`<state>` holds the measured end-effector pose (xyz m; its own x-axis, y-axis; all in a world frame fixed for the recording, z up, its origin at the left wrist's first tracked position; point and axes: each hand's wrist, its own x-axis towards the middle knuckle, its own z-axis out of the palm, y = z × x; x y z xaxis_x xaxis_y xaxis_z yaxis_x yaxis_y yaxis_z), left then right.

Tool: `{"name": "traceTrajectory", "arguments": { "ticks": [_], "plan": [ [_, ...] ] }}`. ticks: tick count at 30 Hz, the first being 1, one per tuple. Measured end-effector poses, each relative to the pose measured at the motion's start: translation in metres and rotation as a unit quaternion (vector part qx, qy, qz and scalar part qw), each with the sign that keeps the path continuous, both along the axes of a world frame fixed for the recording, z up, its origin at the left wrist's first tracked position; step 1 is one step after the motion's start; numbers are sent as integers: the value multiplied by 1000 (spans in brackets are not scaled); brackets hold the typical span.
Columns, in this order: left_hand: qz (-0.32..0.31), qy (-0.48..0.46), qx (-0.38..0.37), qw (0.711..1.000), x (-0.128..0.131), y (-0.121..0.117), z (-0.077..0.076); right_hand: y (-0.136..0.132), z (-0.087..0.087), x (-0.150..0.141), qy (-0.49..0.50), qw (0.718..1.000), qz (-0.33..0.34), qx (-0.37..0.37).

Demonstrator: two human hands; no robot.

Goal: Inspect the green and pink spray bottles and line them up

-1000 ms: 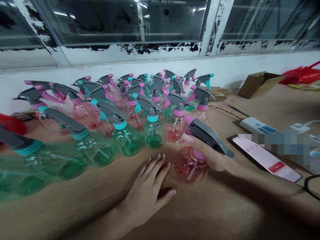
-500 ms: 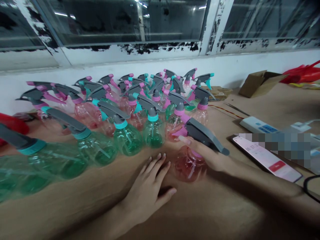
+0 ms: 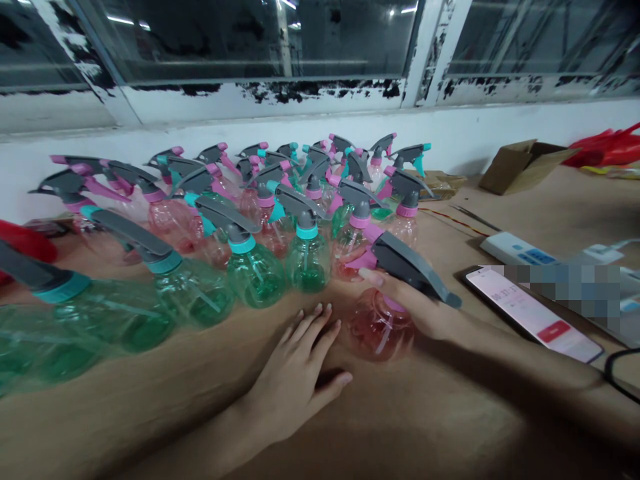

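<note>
My right hand (image 3: 425,313) is wrapped round the neck of a pink spray bottle (image 3: 380,327) with a grey trigger head (image 3: 410,267), which stands on the brown table (image 3: 400,413). Flat on the table just left of that bottle lies my left hand (image 3: 300,373), fingers stretched out and holding nothing. Right behind both hands stand several finished spray bottles, among them a green bottle (image 3: 307,257) and another green bottle (image 3: 253,273).
Green and pink spray bottles crowd the table's left and back up to the white wall. A phone (image 3: 535,313) lies right of my right arm, a white power strip (image 3: 520,253) behind it. A cardboard box (image 3: 520,167) sits at the back right.
My right hand has shifted the pink bottle slightly away from me, toward the row of bottles. My left hand has stayed flat in place.
</note>
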<state>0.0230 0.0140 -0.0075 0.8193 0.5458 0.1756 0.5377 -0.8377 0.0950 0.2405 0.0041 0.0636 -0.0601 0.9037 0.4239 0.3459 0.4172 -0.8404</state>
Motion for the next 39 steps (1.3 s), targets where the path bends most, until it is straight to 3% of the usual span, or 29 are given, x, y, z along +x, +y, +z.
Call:
{"name": "traceTrajectory", "arguments": {
  "ticks": [14, 20, 27, 39],
  "plan": [
    [0, 6, 1, 1000, 1, 0, 1, 1, -6, 3, 21, 1000, 3, -12],
    [2, 4, 3, 1000, 1, 0, 0, 0, -7, 5, 3, 999, -38, -16],
    [2, 3, -1, 1000, 1, -1, 1, -2, -12, 5, 46, 997, -11, -61],
    [3, 2, 0, 1000, 0, 1, -1, 0, -14, 6, 35, 999, -15, -33]
  ]
}}
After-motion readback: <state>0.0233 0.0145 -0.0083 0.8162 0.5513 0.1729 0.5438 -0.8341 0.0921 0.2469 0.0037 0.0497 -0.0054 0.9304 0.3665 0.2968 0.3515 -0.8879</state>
